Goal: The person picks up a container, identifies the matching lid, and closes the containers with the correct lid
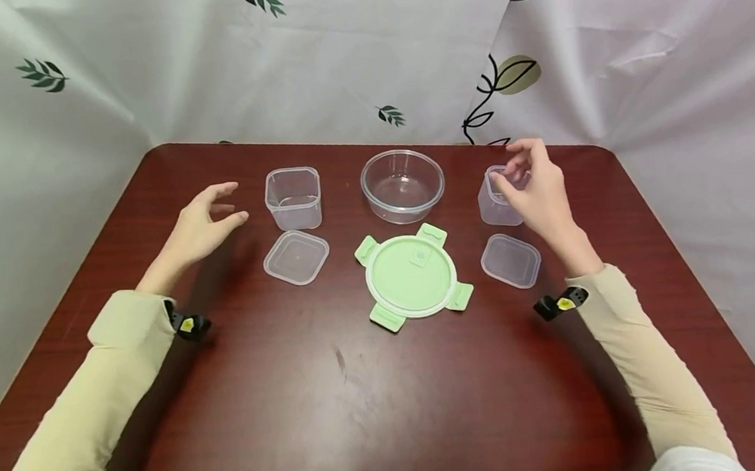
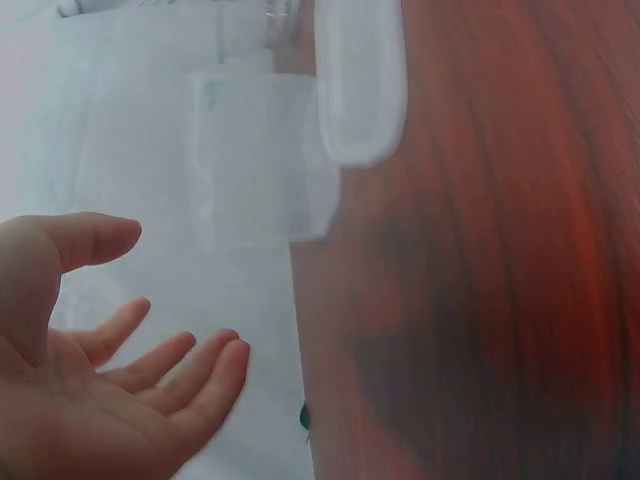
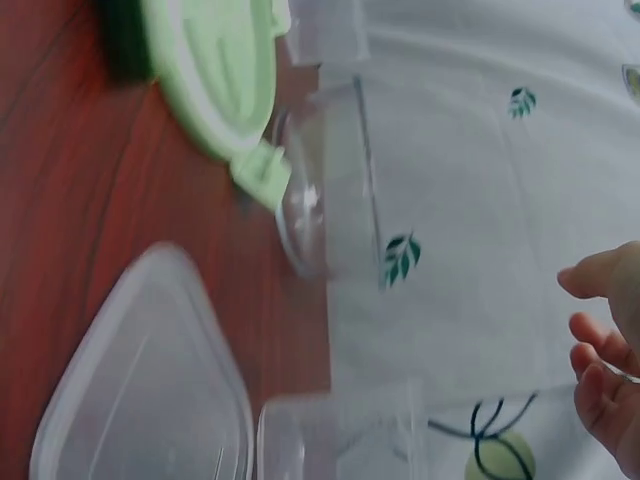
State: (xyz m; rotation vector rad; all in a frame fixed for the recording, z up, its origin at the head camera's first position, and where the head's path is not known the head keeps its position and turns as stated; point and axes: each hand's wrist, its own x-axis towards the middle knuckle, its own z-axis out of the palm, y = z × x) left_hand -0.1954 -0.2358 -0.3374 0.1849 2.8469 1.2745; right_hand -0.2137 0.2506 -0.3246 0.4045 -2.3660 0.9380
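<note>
My left hand [image 1: 199, 226] hovers with relaxed, parted fingers to the left of a clear square food container [image 1: 297, 217], not touching it. A flat translucent lid [image 1: 296, 258] lies just in front of that container. Over on the right, my right hand [image 1: 540, 193] is raised above a smaller clear container [image 1: 498, 212] and partly hides it; the right wrist view shows this hand [image 3: 612, 360] apart from the container, holding nothing. Its translucent lid [image 1: 511, 261] lies nearer to me. Between the hands stand a round clear bowl [image 1: 406, 214] and a green round lid [image 1: 411, 278] with flip-out tabs.
All the pieces stand on a dark red wooden table [image 1: 435, 404]. A pale leaf-patterned cloth [image 1: 334, 65] hangs behind its back edge and along both sides. Each wrist wears a black strap with a small device [image 1: 191, 325].
</note>
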